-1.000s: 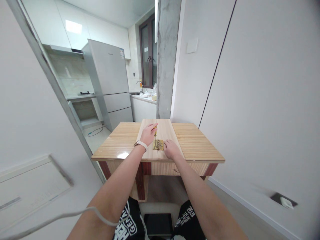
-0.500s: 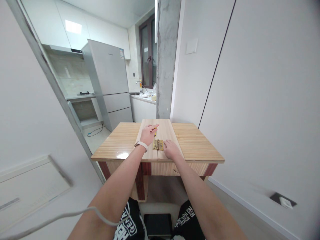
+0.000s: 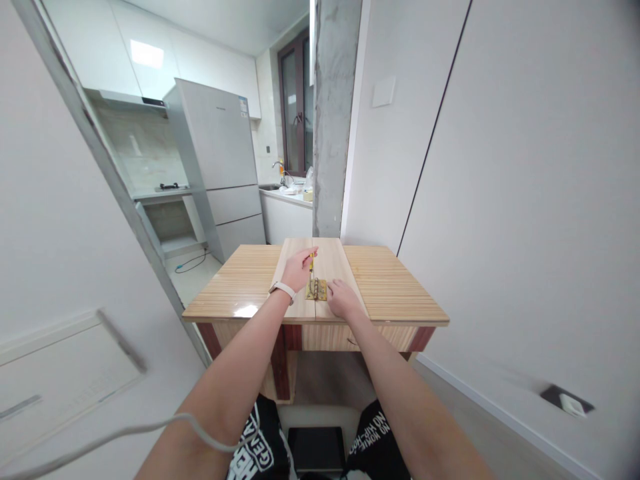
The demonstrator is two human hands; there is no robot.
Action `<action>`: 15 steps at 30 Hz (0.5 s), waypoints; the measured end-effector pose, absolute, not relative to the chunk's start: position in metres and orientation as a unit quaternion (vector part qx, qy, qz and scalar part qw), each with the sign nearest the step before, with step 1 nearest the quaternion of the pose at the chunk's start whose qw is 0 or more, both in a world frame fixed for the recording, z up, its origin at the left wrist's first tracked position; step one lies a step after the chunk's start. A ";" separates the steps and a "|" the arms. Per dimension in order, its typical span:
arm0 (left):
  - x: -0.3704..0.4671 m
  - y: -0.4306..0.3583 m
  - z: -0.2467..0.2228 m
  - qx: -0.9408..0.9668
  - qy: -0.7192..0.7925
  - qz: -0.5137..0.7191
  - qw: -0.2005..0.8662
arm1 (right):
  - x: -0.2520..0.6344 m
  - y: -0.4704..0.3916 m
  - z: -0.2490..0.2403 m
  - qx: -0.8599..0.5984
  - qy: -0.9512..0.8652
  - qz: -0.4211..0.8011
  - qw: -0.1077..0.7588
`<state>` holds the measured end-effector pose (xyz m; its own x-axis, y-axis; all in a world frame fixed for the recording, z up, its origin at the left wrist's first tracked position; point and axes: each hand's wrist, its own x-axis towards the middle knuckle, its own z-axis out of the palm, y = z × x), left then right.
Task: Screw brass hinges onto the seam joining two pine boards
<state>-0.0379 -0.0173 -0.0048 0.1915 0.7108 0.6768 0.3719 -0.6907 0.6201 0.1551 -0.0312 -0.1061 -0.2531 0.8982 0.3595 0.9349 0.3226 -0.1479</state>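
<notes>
A brass-coloured hinge (image 3: 316, 289) lies flat across the seam between two pale boards (image 3: 330, 251) on the table. My left hand (image 3: 299, 267), wearing a watch with a light strap, is closed around the yellow handle of a screwdriver (image 3: 311, 261). Its shaft points down at the hinge's left leaf; the tip is too small to make out. Beside the right leaf, my right hand (image 3: 342, 298) rests on the board with its fingers curled together, fingertips against the hinge's edge.
The boards lie across a striped wooden table (image 3: 400, 280) with a drawer (image 3: 370, 337) at its front. A pale cable (image 3: 150, 425) crosses over my left forearm. Between my legs is a dark flat panel (image 3: 317, 448). A fridge (image 3: 220, 147) stands beyond, and a white wall (image 3: 500, 200) is on the right.
My left fingers have shifted slightly around the screwdriver, and more of its yellow handle shows. My right hand and the hinge have stayed in place.
</notes>
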 end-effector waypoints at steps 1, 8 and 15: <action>-0.038 -0.017 -0.005 0.750 0.364 0.525 0.171 | 0.155 -0.031 -0.106 -0.580 -0.789 -0.050 0.195; -0.039 -0.018 -0.005 0.716 0.380 0.555 0.186 | 0.156 -0.031 -0.107 -0.578 -0.790 -0.051 0.197; -0.039 -0.017 -0.005 0.751 0.366 0.532 0.141 | 0.156 -0.029 -0.108 -0.583 -0.788 -0.050 0.193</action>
<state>-0.0390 -0.0170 -0.0050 0.1664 0.6987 0.6958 0.3994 -0.6929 0.6003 0.1557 -0.0293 -0.1076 -0.2469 0.8988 0.3623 0.9374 0.3163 -0.1458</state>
